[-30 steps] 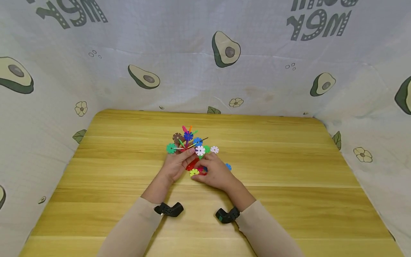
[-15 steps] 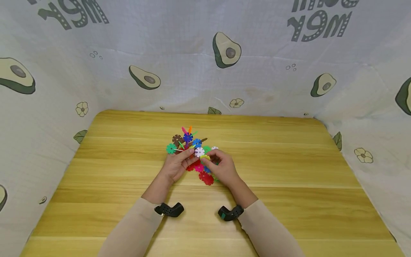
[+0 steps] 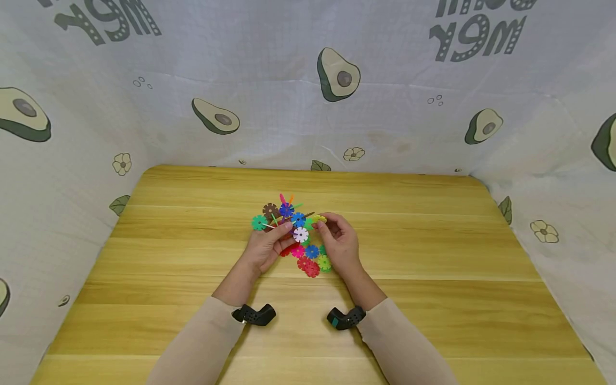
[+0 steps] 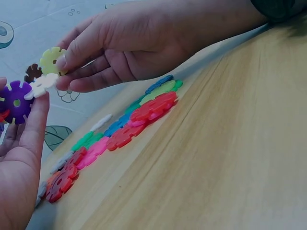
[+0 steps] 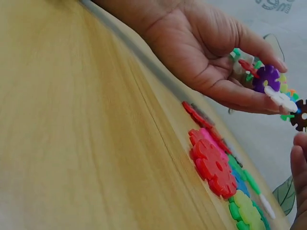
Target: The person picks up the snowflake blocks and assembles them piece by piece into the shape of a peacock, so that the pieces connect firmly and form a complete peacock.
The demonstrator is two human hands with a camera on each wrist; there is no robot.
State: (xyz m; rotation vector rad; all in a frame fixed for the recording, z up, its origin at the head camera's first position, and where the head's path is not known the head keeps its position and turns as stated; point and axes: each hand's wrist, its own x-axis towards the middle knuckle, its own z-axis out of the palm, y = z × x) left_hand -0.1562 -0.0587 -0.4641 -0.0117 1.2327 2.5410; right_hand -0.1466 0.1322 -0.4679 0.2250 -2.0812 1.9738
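My left hand (image 3: 266,247) holds a joined cluster of coloured slotted snowflake discs up above the table. A purple disc (image 4: 18,101) and a white disc (image 5: 280,98) stand out of this cluster at the left fingers, and a brown disc (image 5: 301,116) shows beside them. Between thumb and fingers, my right hand (image 3: 340,243) pinches a yellow disc (image 4: 52,60), which is right at the cluster's right side, overlapping it in the left wrist view. The head view shows the cluster's teal disc (image 3: 259,222) at its left end.
Under the hands, loose discs lie bunched on the wooden table (image 3: 433,321), among them a red disc (image 3: 312,269), a pink disc (image 3: 298,251), a blue disc (image 3: 312,251) and a yellow-green disc (image 3: 324,262). A printed cloth (image 3: 269,80) hangs behind the table.
My right hand has taken the yellow disc from the loose discs and moved it up and right to the cluster. The left hand has kept its hold, the cluster tilting slightly.
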